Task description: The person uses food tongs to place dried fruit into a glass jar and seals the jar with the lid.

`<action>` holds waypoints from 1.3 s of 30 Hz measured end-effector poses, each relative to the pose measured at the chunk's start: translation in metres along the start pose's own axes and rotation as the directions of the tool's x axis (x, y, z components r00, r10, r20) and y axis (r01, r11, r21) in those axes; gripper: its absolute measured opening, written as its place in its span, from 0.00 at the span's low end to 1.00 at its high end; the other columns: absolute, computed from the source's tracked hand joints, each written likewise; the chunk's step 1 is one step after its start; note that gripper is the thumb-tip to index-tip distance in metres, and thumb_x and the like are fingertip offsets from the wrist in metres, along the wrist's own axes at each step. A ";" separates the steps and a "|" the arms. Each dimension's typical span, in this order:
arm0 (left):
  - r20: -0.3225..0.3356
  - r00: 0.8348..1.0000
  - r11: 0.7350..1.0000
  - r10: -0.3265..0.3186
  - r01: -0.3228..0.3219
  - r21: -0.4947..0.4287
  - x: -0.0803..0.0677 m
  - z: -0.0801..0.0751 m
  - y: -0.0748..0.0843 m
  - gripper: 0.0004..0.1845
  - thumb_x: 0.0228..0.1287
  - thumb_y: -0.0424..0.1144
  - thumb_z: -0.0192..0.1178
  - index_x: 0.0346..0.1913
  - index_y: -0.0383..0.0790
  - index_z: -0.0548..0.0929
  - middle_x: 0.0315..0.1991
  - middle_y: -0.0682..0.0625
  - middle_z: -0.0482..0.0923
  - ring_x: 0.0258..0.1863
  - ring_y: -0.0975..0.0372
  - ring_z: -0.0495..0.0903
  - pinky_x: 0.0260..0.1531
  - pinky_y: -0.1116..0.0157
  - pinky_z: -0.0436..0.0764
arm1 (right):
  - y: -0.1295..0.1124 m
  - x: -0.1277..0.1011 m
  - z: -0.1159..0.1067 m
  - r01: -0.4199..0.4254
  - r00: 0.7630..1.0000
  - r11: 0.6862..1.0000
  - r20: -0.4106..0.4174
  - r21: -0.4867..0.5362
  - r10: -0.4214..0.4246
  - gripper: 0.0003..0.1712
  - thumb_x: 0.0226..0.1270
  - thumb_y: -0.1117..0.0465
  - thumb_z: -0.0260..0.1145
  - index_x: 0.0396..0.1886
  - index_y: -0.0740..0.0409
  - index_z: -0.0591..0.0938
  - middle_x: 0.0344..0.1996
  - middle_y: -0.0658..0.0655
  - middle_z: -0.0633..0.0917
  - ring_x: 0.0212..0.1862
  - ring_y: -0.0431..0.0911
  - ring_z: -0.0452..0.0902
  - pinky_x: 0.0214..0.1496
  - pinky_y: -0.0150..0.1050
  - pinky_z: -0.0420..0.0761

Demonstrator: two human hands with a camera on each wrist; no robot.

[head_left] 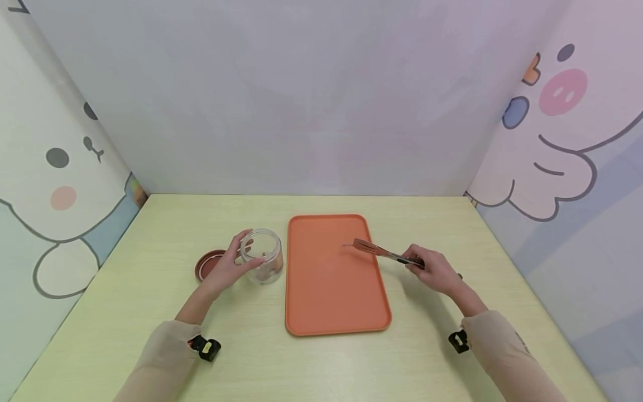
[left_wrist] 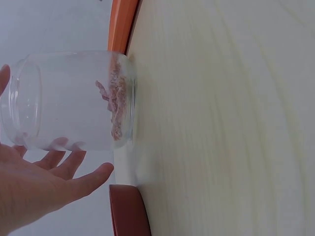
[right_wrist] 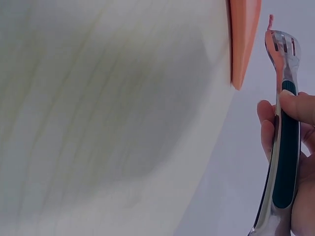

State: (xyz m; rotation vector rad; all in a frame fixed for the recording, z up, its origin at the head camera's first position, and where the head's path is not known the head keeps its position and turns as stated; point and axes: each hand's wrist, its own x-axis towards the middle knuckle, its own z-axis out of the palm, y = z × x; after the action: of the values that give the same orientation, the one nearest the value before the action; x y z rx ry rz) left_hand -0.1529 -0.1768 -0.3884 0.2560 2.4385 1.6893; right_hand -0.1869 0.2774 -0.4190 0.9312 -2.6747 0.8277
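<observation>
A clear glass jar stands upright on the table, left of the orange tray. My left hand holds it near the rim, thumb on the near side and fingers round the far side. Crumpled pinkish-brown pieces lie at the jar's bottom. With my right hand I grip metal tongs with dark green handle grips, thumb pressed on one grip. The tongs' slotted tips are closed over the tray, and a thin pinkish strip sticks out from them.
A brownish-red round lid lies on the table by my left hand, left of the jar. The pale wooden table meets a plain wall at the back and walls with cartoon animals at both sides.
</observation>
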 end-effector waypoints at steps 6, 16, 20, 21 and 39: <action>0.000 1.000 1.000 0.004 -0.004 0.002 0.000 0.000 0.000 0.38 0.61 0.41 0.56 0.67 0.41 0.45 0.63 0.32 0.49 0.61 0.39 0.47 0.52 0.44 0.58 | -0.006 0.006 -0.004 0.042 0.998 0.999 -0.040 0.005 -0.042 0.14 0.49 0.75 0.65 0.33 0.54 0.77 0.21 0.45 0.75 0.18 0.36 0.63 0.19 0.32 0.65; -0.001 1.000 1.000 0.008 -0.008 -0.006 0.003 -0.001 -0.005 0.41 0.58 0.42 0.58 0.67 0.41 0.44 0.63 0.32 0.50 0.60 0.40 0.49 0.51 0.44 0.58 | -0.024 0.021 -0.008 0.106 0.991 0.994 -0.079 0.017 -0.105 0.15 0.48 0.75 0.65 0.33 0.55 0.77 0.25 0.46 0.79 0.21 0.36 0.67 0.21 0.32 0.68; -0.003 1.000 1.000 -0.004 0.004 -0.018 0.007 -0.002 -0.014 0.40 0.58 0.43 0.59 0.67 0.43 0.46 0.64 0.34 0.50 0.61 0.41 0.48 0.52 0.44 0.58 | -0.032 0.026 -0.009 0.129 0.988 0.992 -0.087 0.015 -0.127 0.14 0.48 0.75 0.65 0.33 0.56 0.77 0.24 0.47 0.79 0.20 0.36 0.66 0.21 0.32 0.67; -0.003 1.000 1.000 -0.004 0.004 -0.017 0.009 -0.002 -0.019 0.41 0.58 0.43 0.59 0.67 0.44 0.45 0.64 0.34 0.50 0.61 0.41 0.48 0.52 0.44 0.58 | -0.034 0.027 -0.009 0.133 0.987 0.991 -0.088 0.015 -0.132 0.14 0.49 0.75 0.65 0.33 0.56 0.77 0.24 0.47 0.79 0.20 0.36 0.66 0.21 0.32 0.67; -0.016 1.000 1.000 0.011 -0.010 0.011 0.014 -0.002 -0.031 0.41 0.57 0.46 0.59 0.67 0.49 0.45 0.64 0.36 0.51 0.61 0.43 0.49 0.51 0.45 0.59 | -0.062 0.052 -0.014 0.218 0.971 0.976 -0.100 0.015 -0.216 0.12 0.51 0.74 0.64 0.34 0.57 0.77 0.24 0.48 0.77 0.19 0.36 0.63 0.19 0.32 0.65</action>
State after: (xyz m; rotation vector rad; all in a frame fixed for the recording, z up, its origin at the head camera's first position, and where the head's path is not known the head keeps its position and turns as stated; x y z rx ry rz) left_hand -0.1683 -0.1865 -0.4171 0.2580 2.4624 1.6898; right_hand -0.1888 0.2185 -0.3617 1.1339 -2.4303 0.8373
